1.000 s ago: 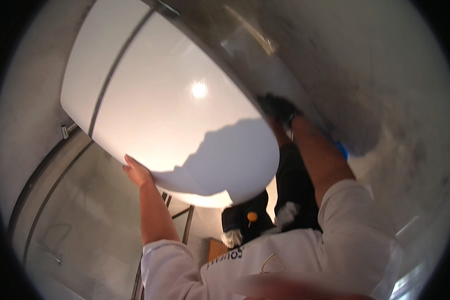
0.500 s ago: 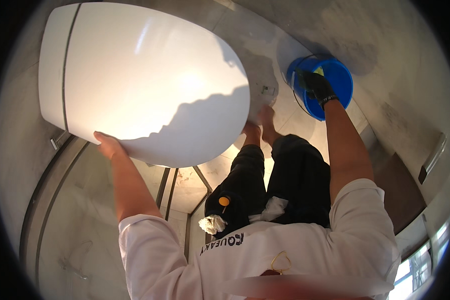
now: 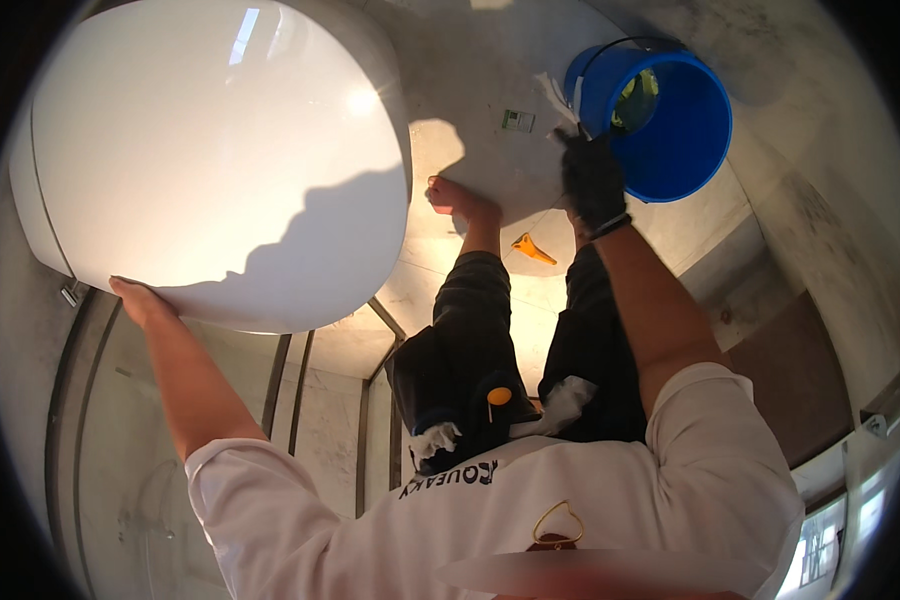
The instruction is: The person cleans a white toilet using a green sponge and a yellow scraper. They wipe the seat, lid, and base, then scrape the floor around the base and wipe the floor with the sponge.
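Note:
My bare left hand [image 3: 145, 300] is closed on the lower edge of a large white toilet lid [image 3: 260, 130], near the seam at its left end. Some of its fingers are hidden there. My right hand [image 3: 592, 182], in a dark glove, is just outside the near left side of a blue bucket [image 3: 675, 135]. A thin white strip [image 3: 553, 97] reaches its fingertips. The fingers look dark and partly bent, and what they hold is not clear. Inside the bucket lies something yellow-green [image 3: 635, 100], perhaps a sponge or cloth.
Between my bare feet an orange tool [image 3: 534, 249] lies on the tiled floor. A small green and white label [image 3: 517, 121] is beyond them. A metal-framed glass panel [image 3: 180, 400] stands at the left, and a brown panel [image 3: 795, 370] at the right.
My right hand has come out of the bucket to its near left side. My left hand stays at the lid's edge. The feet are farther apart, and the orange tool now shows between them.

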